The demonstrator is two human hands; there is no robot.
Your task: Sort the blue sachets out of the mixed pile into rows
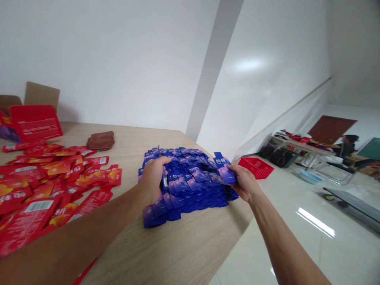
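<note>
A large pile of blue-purple sachets point(190, 182) with white print lies in overlapping layers on the wooden table. Over the pile's left side is my left hand point(152, 178), its fingers closed on a blue sachet point(165, 179) seen nearly edge-on and partly hidden by the hand. At the pile's right end my right hand point(245, 182) pinches another blue sachet point(223, 168) by its right edge, tilted with the printed face towards me. To the left, beside my forearm, a heap of red and orange sachets point(35, 209) spreads loosely.
A folded brown cloth point(101, 140) and an opened red carton point(37, 122) stand near the wall. On the tiled floor point(285, 241) are a red plastic basket point(255, 168) and a light blue basin point(311, 177). A person sits far right, near a cluttered table.
</note>
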